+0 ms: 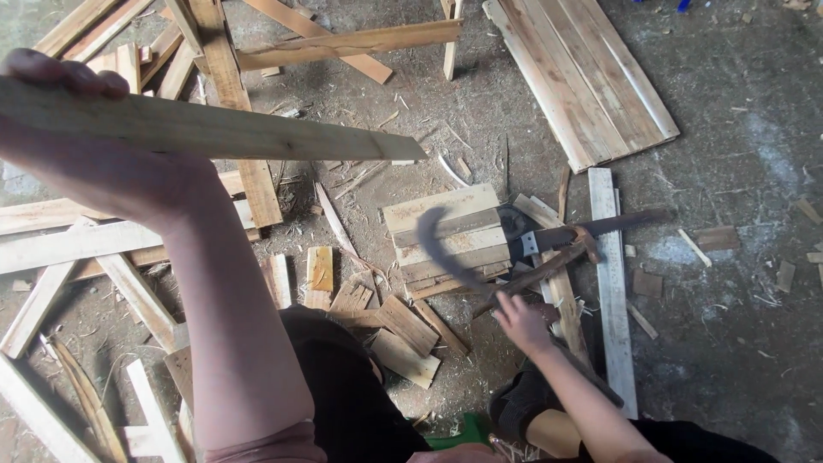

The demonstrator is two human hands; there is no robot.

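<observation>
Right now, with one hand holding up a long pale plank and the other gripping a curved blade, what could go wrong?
The dark curved blade on its wooden handle is motion-blurred in the right hand, close to the person's knee; a slip could cut the leg. The long pale wooden plank, gripped at one end by the left hand, could tip or twist. Loose short wood offcuts littering the floor could make footing unsteady.

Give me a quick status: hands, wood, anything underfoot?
Left hand grips long plank. Right hand swings curved blade. Offcuts litter floor.
</observation>
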